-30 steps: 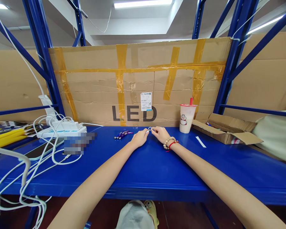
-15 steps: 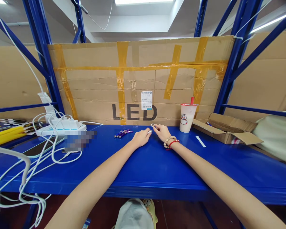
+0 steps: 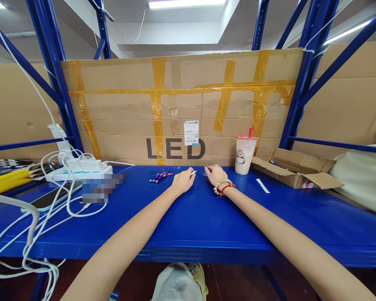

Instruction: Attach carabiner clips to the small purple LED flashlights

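Observation:
My left hand is closed at the middle of the blue shelf, its fingers round a small pale, thin object that pokes out at the fingertips. To its left lie several shiny purple pieces. My right hand, with a bead bracelet and a red string at the wrist, is curled near the back of the shelf. A small light loop shows at its left edge; the rest of what it holds is hidden. A gap separates the two hands.
Right of my hands stand a drink cup, a white strip and an open cardboard box. White cables, a power strip and a phone lie left. A large carton stands behind.
My hands have moved slightly apart. The ring at my right fingertips has dropped lower and is now mostly hidden beside the hand. The whole view has shifted a little.

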The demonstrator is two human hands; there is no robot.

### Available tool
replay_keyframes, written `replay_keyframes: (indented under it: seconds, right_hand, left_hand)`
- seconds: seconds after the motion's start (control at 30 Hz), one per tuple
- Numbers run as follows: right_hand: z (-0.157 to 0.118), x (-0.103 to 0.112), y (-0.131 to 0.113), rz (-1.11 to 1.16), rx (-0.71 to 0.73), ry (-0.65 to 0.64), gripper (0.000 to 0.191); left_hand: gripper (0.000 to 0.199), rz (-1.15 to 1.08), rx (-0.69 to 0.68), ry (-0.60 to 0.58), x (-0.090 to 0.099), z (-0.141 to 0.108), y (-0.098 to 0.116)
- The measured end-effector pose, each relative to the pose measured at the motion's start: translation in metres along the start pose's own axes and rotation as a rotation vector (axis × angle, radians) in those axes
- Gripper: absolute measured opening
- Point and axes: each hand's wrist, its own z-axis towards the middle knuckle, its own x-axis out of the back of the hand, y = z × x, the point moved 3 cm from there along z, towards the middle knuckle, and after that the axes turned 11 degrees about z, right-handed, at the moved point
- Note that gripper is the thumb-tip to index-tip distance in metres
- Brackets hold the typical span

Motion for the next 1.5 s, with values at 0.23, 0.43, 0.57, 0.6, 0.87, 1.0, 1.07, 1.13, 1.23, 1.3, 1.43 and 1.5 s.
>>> replay_keyframes:
  seconds: [0.23,0.43,0.57,0.6,0.87,1.0,1.07,1.13,1.23,1.3,1.43,1.5]
  right_hand:
    - [0.002,-0.011,-0.002,0.685,-0.078,-0.118,0.041]
    - [-0.001,-0.019,-0.008,0.880,-0.104,-0.189,0.036]
    - [-0.001,-0.019,-0.009,0.928,-0.079,-0.226,0.033]
    - [-0.001,-0.019,-0.010,0.931,-0.073,-0.229,0.032]
    - [-0.004,-0.020,-0.014,0.902,-0.082,-0.222,0.030]
    - [-0.004,-0.021,-0.013,0.892,-0.092,-0.212,0.030]
    - [-0.003,-0.021,-0.013,0.890,-0.092,-0.210,0.030]
    - [-0.003,-0.021,-0.012,0.886,-0.086,-0.210,0.030]
    - [-0.004,-0.020,-0.013,0.875,-0.076,-0.204,0.029]
    - [-0.004,-0.019,-0.015,0.861,-0.071,-0.197,0.029]
    - [-0.005,-0.016,-0.016,0.802,-0.051,-0.168,0.030]
    - [-0.005,-0.014,-0.014,0.744,-0.041,-0.138,0.030]
  left_hand:
    - [0.026,0.051,-0.070,0.007,0.002,0.000,0.002]
    - [0.029,0.079,-0.026,0.001,0.002,-0.001,0.002]
    - [0.032,0.065,-0.009,0.013,0.002,-0.001,0.001]
    - [0.032,0.054,-0.012,0.004,0.002,0.000,0.001]
    - [0.034,0.014,-0.004,-0.063,0.000,0.001,-0.001]
    - [0.035,0.011,0.009,-0.073,0.000,0.001,-0.001]
    - [0.034,0.004,0.011,-0.078,-0.001,0.001,-0.001]
    - [0.034,-0.003,0.009,-0.082,-0.001,0.001,-0.001]
    - [0.035,-0.016,0.016,-0.076,-0.002,0.002,-0.002]
    - [0.035,-0.037,0.028,-0.068,-0.003,0.003,-0.004]
    - [0.035,-0.073,0.059,-0.047,-0.003,0.003,-0.006]
    - [0.033,-0.081,0.051,-0.044,-0.003,0.003,-0.006]
